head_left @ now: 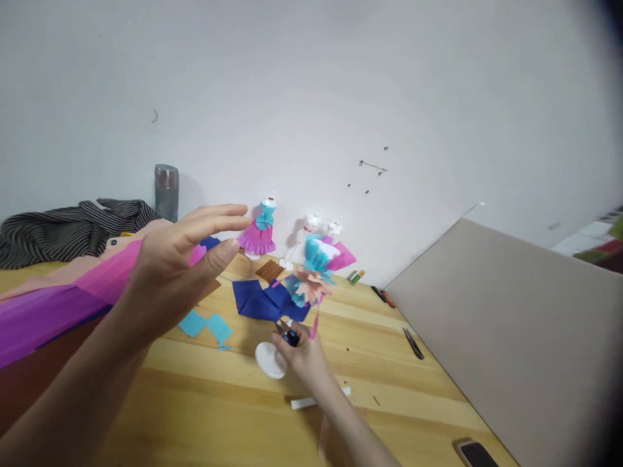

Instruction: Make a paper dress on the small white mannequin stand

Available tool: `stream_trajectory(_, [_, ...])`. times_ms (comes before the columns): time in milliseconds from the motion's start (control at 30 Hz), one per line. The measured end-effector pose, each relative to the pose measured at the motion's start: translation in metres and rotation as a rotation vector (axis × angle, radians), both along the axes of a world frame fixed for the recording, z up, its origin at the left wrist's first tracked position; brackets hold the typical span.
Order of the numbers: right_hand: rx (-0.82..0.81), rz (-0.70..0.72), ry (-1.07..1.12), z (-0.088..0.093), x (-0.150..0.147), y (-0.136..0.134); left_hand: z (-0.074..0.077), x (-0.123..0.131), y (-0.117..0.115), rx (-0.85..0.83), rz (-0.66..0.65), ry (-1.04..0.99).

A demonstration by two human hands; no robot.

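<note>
My left hand [182, 263] is raised over the left of the table, empty, fingers stretched and thumb apart. Low in the middle, my right hand [306, 357] is closed around small dark-handled scissors [292, 337], their metal tips pointing away. It also seems to grip the stem of a small tilted dress form [316, 256], dressed in turquoise, peach and pink crepe paper. The form's round white base [271, 360] shows left of my fingers; most of the stem is hidden. Dark blue paper [257, 301] lies just beyond, and light blue paper squares [219, 327] lie to the left.
Against the wall stand a finished-looking pink-and-turquoise dress form [260, 233] and white ones [311, 224]. Crepe paper sheets [104, 279], striped cloth [73, 227] and a flask [167, 191] are left. Right are a grey panel [511, 311], a black-handled tool [413, 344] and a phone [477, 453].
</note>
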State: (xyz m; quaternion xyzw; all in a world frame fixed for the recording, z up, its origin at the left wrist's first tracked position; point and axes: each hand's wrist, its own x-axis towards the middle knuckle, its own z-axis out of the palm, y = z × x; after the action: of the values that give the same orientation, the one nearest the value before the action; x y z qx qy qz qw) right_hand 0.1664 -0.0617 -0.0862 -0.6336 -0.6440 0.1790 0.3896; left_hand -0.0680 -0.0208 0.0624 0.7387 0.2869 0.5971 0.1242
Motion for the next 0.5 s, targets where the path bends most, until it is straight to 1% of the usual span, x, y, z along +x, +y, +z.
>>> stream_trajectory(133, [0.046, -0.058, -0.080, 0.022, 0.030, 0.019, 0.002, -0.008, -0.003, 0.065, 0.034, -0.056])
stream_trajectory(233, [0.081, -0.110, -0.169, 0.038, 0.046, 0.046, 0.003, -0.010, -0.005, 0.085, 0.016, -0.096])
stream_trajectory(300, [0.103, -0.137, -0.224, 0.046, 0.051, 0.072, 0.004, -0.009, -0.007, 0.088, 0.004, -0.100])
stream_trajectory(367, [0.136, -0.138, -0.276, 0.050, 0.054, 0.104, 0.005, -0.009, -0.009, 0.088, -0.005, -0.115])
stream_trajectory(433, [0.176, -0.122, -0.327, 0.050, 0.054, 0.139, 0.006, -0.010, -0.011, 0.093, 0.000, -0.132])
stream_trajectory(500, [0.223, -0.108, -0.376, 0.046, 0.055, 0.173, 0.006, -0.014, -0.012, 0.094, 0.029, -0.146])
